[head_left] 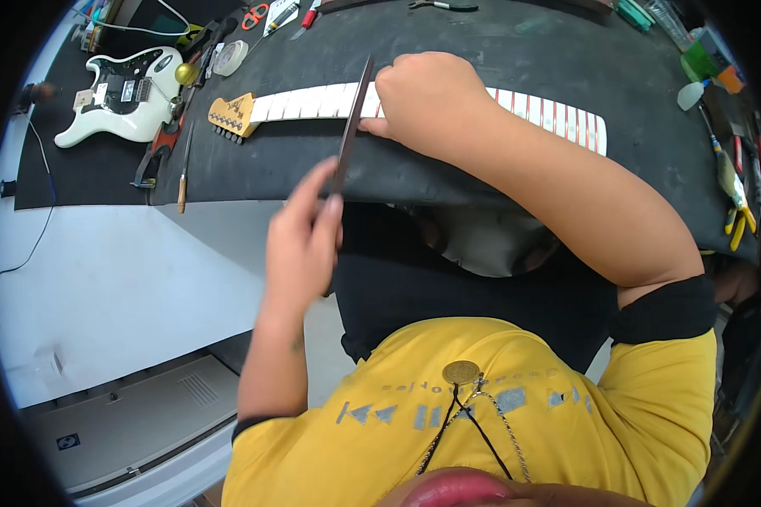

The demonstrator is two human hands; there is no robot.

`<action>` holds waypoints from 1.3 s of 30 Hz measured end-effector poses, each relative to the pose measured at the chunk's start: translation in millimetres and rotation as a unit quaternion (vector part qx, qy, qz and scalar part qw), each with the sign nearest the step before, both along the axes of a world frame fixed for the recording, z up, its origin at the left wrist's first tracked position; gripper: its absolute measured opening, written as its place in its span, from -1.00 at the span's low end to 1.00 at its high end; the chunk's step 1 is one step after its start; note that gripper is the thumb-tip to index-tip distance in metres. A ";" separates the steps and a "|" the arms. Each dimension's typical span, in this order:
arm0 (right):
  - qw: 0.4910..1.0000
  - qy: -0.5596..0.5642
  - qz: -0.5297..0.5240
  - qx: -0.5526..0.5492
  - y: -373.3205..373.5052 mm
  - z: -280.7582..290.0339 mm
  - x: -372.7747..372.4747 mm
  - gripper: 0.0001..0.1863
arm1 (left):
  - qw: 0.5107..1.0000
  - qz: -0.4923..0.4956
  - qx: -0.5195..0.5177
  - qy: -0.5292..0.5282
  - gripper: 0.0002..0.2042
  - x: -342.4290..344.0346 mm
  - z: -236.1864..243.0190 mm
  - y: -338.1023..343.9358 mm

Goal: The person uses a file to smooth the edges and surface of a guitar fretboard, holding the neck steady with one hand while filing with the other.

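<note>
A guitar neck (296, 105) with a yellowish headstock, several tuners and white taping between its frets lies across the dark work mat (533, 59). My left hand (307, 245) grips a long, narrow, flat dark file (353, 119), held upright in the picture across the middle of the neck. My right hand (427, 101) is curled over the neck just right of the file, its thumb at the neck's near edge; my forearm covers part of the fretboard's right portion. Whether those fingers touch the file's far end I cannot tell.
A white guitar body (118, 95) lies at the left among tools, red scissors (255, 18), tape (230, 59) and a wood-handled file (183, 194). Yellow-handled pliers (740, 223) and other tools line the right edge. Small pliers (442, 7) lie at the back. A white surface (110, 279) is at the lower left.
</note>
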State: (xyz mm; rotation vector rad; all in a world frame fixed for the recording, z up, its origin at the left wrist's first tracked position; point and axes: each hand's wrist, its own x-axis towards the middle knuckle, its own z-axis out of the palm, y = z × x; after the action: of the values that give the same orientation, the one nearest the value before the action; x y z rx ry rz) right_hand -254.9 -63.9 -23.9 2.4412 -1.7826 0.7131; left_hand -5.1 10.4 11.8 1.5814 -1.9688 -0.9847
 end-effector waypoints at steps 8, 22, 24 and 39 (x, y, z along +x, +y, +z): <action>0.999 0.002 -0.009 0.051 0.4 3.7 -0.9 -0.39 | 1.000 0.001 -0.003 0.012 -0.52 4.9 -11.7 6.3; 0.998 0.000 0.002 0.058 -0.5 7.5 5.9 -0.40 | 0.999 0.001 0.044 0.031 -0.54 -26.4 9.0 -51.8; 0.999 -0.007 -0.017 0.049 -0.2 4.4 -0.2 -0.40 | 0.997 0.013 0.050 0.048 -0.53 -9.6 5.3 -15.1; 1.000 0.000 -0.001 0.014 2.6 3.7 2.8 -0.57 | 0.998 0.002 0.050 0.042 -0.54 -28.4 8.9 -40.7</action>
State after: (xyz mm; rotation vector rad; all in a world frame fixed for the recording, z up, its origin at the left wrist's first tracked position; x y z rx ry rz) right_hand -252.1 -61.3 -20.2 2.4562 -1.8067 0.6941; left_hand -33.5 -30.4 20.7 1.5689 -1.8844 -1.1446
